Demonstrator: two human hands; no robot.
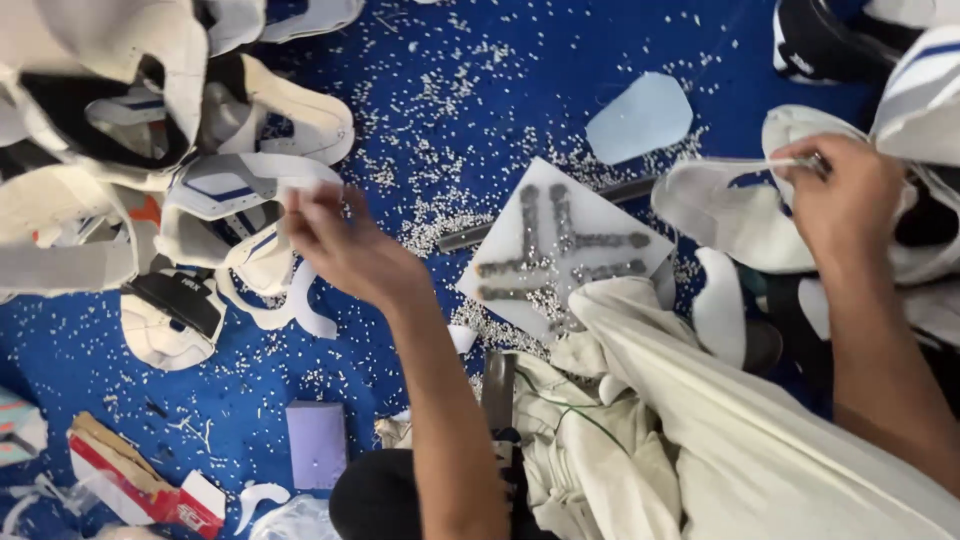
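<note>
Head view: left hand (335,240) pinching white strip (300,185), right hand (845,205) clamped on shoe upper (730,205), white pellets (440,170) around

Red-white carton (150,485) bottom left

1. Even, bright overhead light is falling; shadows are staying soft, with no glare.
2. Left hand (335,240) is smearing with motion blur.
3. Top-left white pieces (110,60) are blurring too; centre is staying sharp.
</note>
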